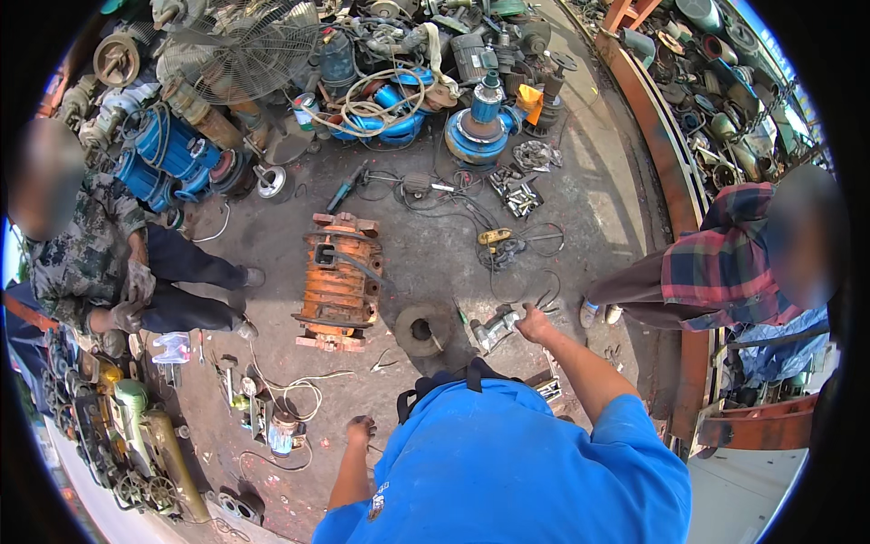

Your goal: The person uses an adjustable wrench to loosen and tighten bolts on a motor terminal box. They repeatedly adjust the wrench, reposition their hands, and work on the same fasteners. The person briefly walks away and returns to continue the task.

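Observation:
My right hand [535,324] reaches forward with its fingers curled, beside a grey-green hand-held power tool [496,328] on the ground. Thin dark prongs, like plier handles, show just past its fingers; whether they are gripped is unclear. Low at my left side hangs my left hand [361,428], its darkened fingers curled in and any held thing hidden. In front of me to the left lies a rusty orange ribbed machine housing [340,281], with a dark cable draped over it. A thick round ring [422,329] with a dark centre lies right of the housing.
One person in camouflage [100,245] stands at left, another in a plaid shirt [716,263] at right. Blue pumps [477,136], a large fan guard [240,54] and scrap fill the back. Cables and a yellow control box [494,237] lie ahead; pliers [384,363] rest nearby.

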`<act>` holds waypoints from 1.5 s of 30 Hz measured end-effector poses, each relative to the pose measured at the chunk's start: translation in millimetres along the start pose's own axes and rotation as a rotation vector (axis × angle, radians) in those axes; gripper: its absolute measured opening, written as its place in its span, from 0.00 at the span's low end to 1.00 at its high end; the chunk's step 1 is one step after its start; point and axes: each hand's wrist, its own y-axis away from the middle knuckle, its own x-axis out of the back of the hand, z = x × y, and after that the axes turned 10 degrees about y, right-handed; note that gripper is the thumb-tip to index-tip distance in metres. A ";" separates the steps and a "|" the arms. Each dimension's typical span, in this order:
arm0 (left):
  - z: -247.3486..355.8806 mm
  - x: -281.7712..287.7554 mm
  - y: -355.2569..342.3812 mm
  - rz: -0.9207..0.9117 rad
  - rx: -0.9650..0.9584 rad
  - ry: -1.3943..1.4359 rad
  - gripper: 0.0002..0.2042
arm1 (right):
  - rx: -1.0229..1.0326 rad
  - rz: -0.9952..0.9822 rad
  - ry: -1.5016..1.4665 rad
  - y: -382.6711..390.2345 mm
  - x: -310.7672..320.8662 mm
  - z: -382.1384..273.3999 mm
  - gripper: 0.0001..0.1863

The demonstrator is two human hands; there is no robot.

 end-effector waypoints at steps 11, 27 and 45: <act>28.9 -41.4 37.2 -0.012 -0.017 -0.086 0.13 | 0.011 0.487 -0.322 -50.2 210.2 -87.1 0.42; 1.5 -36.3 48.2 0.017 -0.036 -0.118 0.13 | 0.036 0.459 -0.377 -38.3 209.1 -76.1 0.44; -3.0 -43.8 61.0 0.021 -0.017 -0.098 0.10 | 0.064 0.461 -0.388 -30.5 193.9 -70.8 0.44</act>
